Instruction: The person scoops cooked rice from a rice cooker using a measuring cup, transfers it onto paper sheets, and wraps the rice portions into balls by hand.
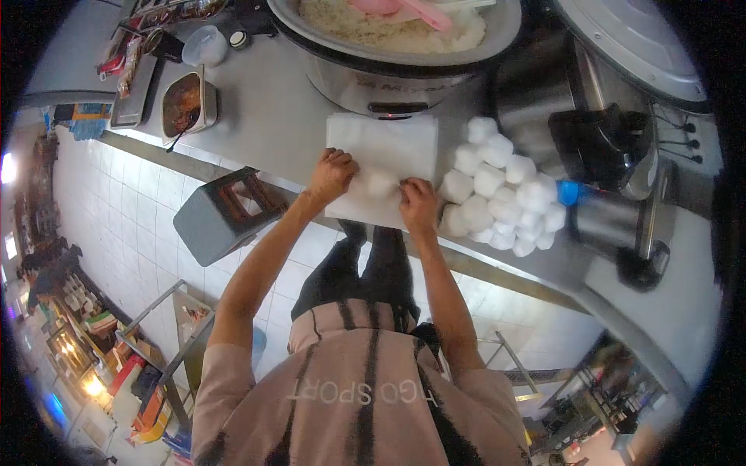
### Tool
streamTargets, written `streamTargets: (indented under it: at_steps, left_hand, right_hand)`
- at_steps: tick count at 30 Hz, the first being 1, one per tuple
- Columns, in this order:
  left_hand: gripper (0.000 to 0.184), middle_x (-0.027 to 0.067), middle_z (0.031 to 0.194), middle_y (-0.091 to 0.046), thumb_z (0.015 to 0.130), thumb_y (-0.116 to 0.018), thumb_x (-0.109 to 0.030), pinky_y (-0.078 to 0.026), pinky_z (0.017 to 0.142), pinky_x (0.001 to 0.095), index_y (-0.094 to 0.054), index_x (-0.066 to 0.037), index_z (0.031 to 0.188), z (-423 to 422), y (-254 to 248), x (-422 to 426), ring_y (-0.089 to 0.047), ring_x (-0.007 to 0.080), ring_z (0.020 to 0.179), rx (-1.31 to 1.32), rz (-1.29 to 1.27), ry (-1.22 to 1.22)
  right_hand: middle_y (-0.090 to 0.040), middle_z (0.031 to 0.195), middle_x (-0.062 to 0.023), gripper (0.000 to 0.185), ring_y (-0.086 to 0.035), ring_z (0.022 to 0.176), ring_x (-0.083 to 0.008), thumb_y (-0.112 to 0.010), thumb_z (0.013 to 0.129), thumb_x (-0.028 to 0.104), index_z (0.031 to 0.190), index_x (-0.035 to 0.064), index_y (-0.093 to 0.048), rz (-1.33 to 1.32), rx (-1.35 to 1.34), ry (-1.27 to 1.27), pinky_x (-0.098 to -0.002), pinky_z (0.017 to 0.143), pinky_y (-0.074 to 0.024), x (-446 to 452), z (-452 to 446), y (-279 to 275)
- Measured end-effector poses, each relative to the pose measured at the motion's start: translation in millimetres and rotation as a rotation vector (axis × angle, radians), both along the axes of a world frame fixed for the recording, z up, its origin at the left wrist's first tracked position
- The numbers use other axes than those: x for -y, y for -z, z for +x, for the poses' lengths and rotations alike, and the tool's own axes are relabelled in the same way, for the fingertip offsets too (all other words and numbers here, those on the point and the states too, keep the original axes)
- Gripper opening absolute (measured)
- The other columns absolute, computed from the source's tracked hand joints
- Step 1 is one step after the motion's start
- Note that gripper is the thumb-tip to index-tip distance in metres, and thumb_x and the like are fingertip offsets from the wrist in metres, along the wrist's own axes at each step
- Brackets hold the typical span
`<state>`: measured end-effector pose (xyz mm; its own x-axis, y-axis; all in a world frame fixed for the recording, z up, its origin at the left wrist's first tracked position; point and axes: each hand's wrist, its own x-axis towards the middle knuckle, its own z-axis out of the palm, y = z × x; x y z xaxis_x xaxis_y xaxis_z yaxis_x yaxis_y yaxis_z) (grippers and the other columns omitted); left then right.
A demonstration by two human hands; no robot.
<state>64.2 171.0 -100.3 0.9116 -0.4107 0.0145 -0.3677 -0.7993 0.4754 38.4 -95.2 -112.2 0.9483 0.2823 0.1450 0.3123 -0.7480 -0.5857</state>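
Note:
On the steel counter before me lies a stack of white paper sheets (pixel 388 138). A small rounded white paper packet (pixel 380 183) rests on its near half, between my two hands. My left hand (pixel 334 172) has its fingers curled closed at the packet's left end, pinching the paper. At the right end, my right hand (pixel 419 203) pinches the paper with bent fingers. What the packet contains is hidden. Just right of the sheets, a heaped pile of similar rounded white packets (pixel 503 186) sits close to my right hand.
Behind the sheets stands a large rice cooker (pixel 365 84) of white rice with a pink scoop (pixel 423 14). A metal pan of reddish-brown food (pixel 186 109) is on the left. A lid (pixel 641 46) and dark appliances fill the right; a grey stool (pixel 214 225) stands below.

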Motion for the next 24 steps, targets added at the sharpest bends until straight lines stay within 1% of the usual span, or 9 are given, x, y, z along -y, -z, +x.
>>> streamTargets:
  at_steps: [1, 4, 6, 9, 12, 16, 18, 21, 24]
  left_hand:
    - [0.033, 0.0027, 0.100, -0.066, 0.073, -0.070, -0.006, -0.040, 0.097, 0.0446, -0.068, -0.013, 0.105, -4, 8, -2, -0.057, 0.0243, 0.109, -0.002, 0.000, 0.002]
    - [0.035, 0.0037, 0.108, -0.064, 0.076, -0.068, -0.010, -0.040, 0.098, 0.0455, -0.068, -0.012, 0.111, -21, 17, -2, -0.055, 0.0244, 0.112, 0.207, -0.039, 0.020]
    - [0.041, 0.0048, 0.118, -0.061, 0.078, -0.067, -0.013, -0.040, 0.099, 0.0473, -0.066, -0.011, 0.118, -30, 1, -3, -0.053, 0.0255, 0.116, 0.308, 0.120, 0.053]
    - [0.043, 0.0057, 0.125, -0.058, 0.079, -0.066, -0.013, -0.039, 0.100, 0.0487, -0.065, -0.010, 0.123, -36, -23, 0, -0.051, 0.0262, 0.120, 0.165, 0.068, 0.021]
    - [0.042, 0.0074, 0.126, -0.058, 0.080, -0.067, -0.012, -0.040, 0.100, 0.0480, -0.065, -0.010, 0.122, -29, -27, -1, -0.052, 0.0282, 0.119, 0.117, 0.056, 0.059]
    - [0.043, 0.0082, 0.127, -0.057, 0.078, -0.071, -0.013, -0.042, 0.100, 0.0456, -0.065, -0.011, 0.121, -17, -1, -13, -0.052, 0.0293, 0.118, 0.065, 0.056, 0.098]
    - [0.044, 0.0079, 0.126, -0.058, 0.075, -0.074, -0.011, -0.044, 0.098, 0.0440, -0.066, -0.011, 0.119, -12, -1, -9, -0.053, 0.0289, 0.116, 0.012, -0.132, 0.060]
    - [0.041, 0.0071, 0.119, -0.060, 0.074, -0.074, -0.010, -0.045, 0.096, 0.0442, -0.069, -0.010, 0.115, -18, -21, -6, -0.054, 0.0276, 0.114, 0.031, -0.190, 0.001]
    - [0.038, 0.0080, 0.113, -0.060, 0.071, -0.073, -0.006, -0.046, 0.094, 0.0432, -0.072, -0.010, 0.109, -18, -14, -7, -0.055, 0.0285, 0.110, 0.083, -0.181, -0.039]
  right_hand:
    - [-0.058, 0.115, -0.0134, 0.017, -0.054, 0.109, -0.0363, -0.069, 0.075, 0.005, 0.092, 0.0033, -0.067, 0.000, -0.002, 0.002, -0.0422, 0.091, -0.0484, 0, -3, 3]
    - [-0.056, 0.118, -0.0147, 0.027, -0.053, 0.110, -0.0356, -0.067, 0.074, 0.006, 0.100, -0.0012, -0.066, -0.101, 0.099, -0.082, -0.0460, 0.093, -0.0468, -3, -12, -11]
    - [-0.053, 0.124, -0.0150, 0.036, -0.050, 0.116, -0.0356, -0.067, 0.073, 0.009, 0.106, -0.0057, -0.064, -0.120, 0.083, -0.116, -0.0512, 0.096, -0.0438, -7, -15, -37]
    - [-0.051, 0.128, -0.0142, 0.040, -0.047, 0.121, -0.0350, -0.068, 0.071, 0.010, 0.109, -0.0026, -0.063, -0.127, 0.008, -0.151, -0.0537, 0.097, -0.0413, -2, -15, -37]
    - [-0.054, 0.125, -0.0129, 0.037, -0.049, 0.118, -0.0350, -0.067, 0.071, 0.010, 0.107, 0.0015, -0.065, -0.225, -0.012, -0.168, -0.0509, 0.097, -0.0412, 1, -10, -28]
    - [-0.058, 0.115, -0.0105, 0.036, -0.053, 0.111, -0.0333, -0.067, 0.069, 0.006, 0.105, 0.0058, -0.067, -0.162, 0.115, -0.164, -0.0496, 0.095, -0.0413, 6, 0, -10]
    - [-0.060, 0.106, -0.0083, 0.033, -0.055, 0.104, -0.0323, -0.066, 0.067, 0.004, 0.100, 0.0067, -0.068, -0.058, 0.014, -0.110, -0.0484, 0.092, -0.0421, 1, 8, -19]
    - [-0.060, 0.101, -0.0087, 0.027, -0.056, 0.100, -0.0323, -0.064, 0.067, 0.001, 0.093, 0.0055, -0.068, 0.025, -0.048, -0.069, -0.0463, 0.087, -0.0446, 1, 19, -22]
    - [-0.060, 0.098, -0.0103, 0.024, -0.057, 0.096, -0.0327, -0.063, 0.068, -0.002, 0.090, 0.0040, -0.069, 0.051, -0.129, -0.055, -0.0443, 0.083, -0.0472, 0, 32, -24]
